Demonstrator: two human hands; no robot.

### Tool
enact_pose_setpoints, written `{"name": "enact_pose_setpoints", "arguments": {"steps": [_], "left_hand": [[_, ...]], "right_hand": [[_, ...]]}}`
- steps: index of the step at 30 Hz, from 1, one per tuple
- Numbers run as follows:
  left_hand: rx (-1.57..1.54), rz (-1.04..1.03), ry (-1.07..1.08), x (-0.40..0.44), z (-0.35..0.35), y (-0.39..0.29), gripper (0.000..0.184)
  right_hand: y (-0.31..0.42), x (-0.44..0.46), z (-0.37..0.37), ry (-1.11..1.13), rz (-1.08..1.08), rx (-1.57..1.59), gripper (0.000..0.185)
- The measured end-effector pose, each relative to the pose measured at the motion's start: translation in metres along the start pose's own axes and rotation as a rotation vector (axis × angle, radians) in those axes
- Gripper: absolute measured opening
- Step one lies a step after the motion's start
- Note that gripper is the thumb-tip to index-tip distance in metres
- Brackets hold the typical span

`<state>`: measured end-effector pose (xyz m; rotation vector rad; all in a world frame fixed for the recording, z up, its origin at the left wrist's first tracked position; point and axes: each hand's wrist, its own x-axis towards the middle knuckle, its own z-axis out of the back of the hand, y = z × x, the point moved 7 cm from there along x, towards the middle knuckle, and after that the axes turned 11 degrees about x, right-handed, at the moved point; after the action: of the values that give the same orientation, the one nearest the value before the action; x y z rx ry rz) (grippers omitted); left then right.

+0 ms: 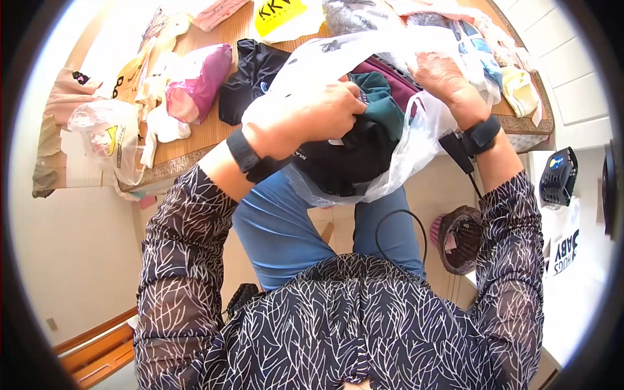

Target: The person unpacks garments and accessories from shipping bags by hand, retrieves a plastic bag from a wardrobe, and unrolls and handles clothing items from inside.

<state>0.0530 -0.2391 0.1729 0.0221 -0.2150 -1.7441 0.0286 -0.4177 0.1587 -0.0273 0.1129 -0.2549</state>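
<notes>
A translucent white plastic bag hangs over the table's front edge, above my knees. Inside it lie black clothing with white lettering, a dark green cloth and a maroon item. My left hand reaches in from the left, its fingers closed on the dark green cloth at the bag's mouth. At the bag's far right side, my right hand has its fingers curled round the white plastic; the fingertips are partly hidden by it.
On the wooden table, a pink bag, a black bag, a yellow-and-white bag and several clothes surround the work. A wicker basket stands on the floor at right. A cable loops over my lap.
</notes>
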Motion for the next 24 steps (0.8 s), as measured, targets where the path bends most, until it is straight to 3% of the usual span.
{"name": "enact_pose_setpoints", "arguments": {"steps": [2,5,7,9,14,17,19,20,23,24], "left_hand": [[-0.040,0.039,0.069,-0.007,0.002,-0.003,0.023],[-0.026,0.113,0.106,-0.015,0.004,-0.011,0.035],[-0.037,0.119,0.166,-0.017,0.004,-0.012,0.039],[0.016,0.115,0.237,-0.019,0.011,-0.015,0.044],[0.004,0.097,0.208,-0.027,0.020,-0.019,0.043],[-0.058,0.103,0.222,-0.023,0.022,-0.018,0.037],[-0.119,0.134,0.293,-0.021,0.024,-0.017,0.035],[-0.180,0.160,0.293,-0.023,0.018,-0.016,0.034],[-0.270,0.206,0.311,-0.028,0.007,-0.012,0.034],[-0.246,0.203,0.326,-0.029,0.017,-0.014,0.034]], "right_hand": [[0.001,-0.005,-0.009,-0.082,0.247,0.277,0.035],[-0.001,-0.001,-0.033,0.127,0.225,0.696,0.049],[0.033,-0.030,-0.029,0.390,0.094,1.039,0.059],[0.055,-0.048,-0.038,0.428,0.337,1.010,0.065],[0.062,-0.092,-0.032,0.515,0.172,1.064,0.073],[0.052,-0.089,-0.063,0.428,0.231,1.130,0.063],[0.036,-0.073,-0.063,0.477,0.068,1.339,0.053],[0.026,-0.065,-0.063,0.319,-0.010,1.573,0.044],[0.004,-0.037,-0.068,0.080,-0.263,1.532,0.043],[0.010,-0.031,-0.061,0.049,-0.193,1.528,0.045]]}}
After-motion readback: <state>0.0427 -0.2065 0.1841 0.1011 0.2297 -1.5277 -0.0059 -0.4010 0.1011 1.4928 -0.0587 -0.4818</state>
